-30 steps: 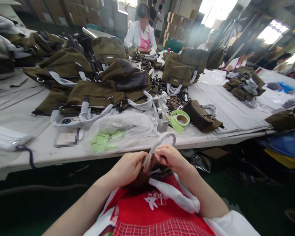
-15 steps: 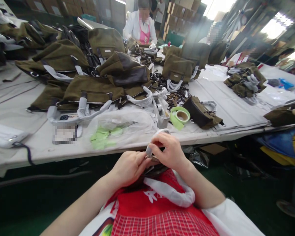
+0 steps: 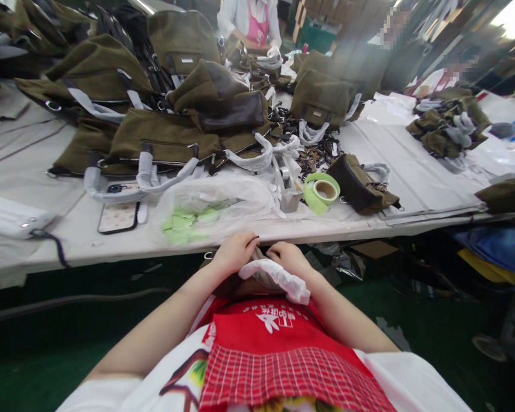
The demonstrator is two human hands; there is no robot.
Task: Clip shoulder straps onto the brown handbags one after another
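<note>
A handbag (image 3: pixel 229 284), mostly hidden by my forearms and its own handle, rests against my red apron at the table's front edge. Its handle (image 3: pixel 277 276), wrapped in white paper or film, arches toward me between my wrists. My left hand (image 3: pixel 237 253) is closed on the bag's top edge, thumb and fingers pinched together. Curled over the same edge a little to the right, my right hand (image 3: pixel 289 257) also grips the bag. A metal ring (image 3: pixel 208 256) shows beside my left wrist.
Olive handbags (image 3: pixel 167 134) with wrapped handles are heaped on the table. Nearer lie a phone (image 3: pixel 118 217), a clear plastic bag with green scraps (image 3: pixel 182 220), a roll of green tape (image 3: pixel 321 191) and a small dark bag (image 3: pixel 363 183). A co-worker in a pink apron (image 3: pixel 257 26) works opposite.
My hands have moved apart and off the wrapped handle onto the bag's top edge. The handle has flopped toward me. The view has tipped downward.
</note>
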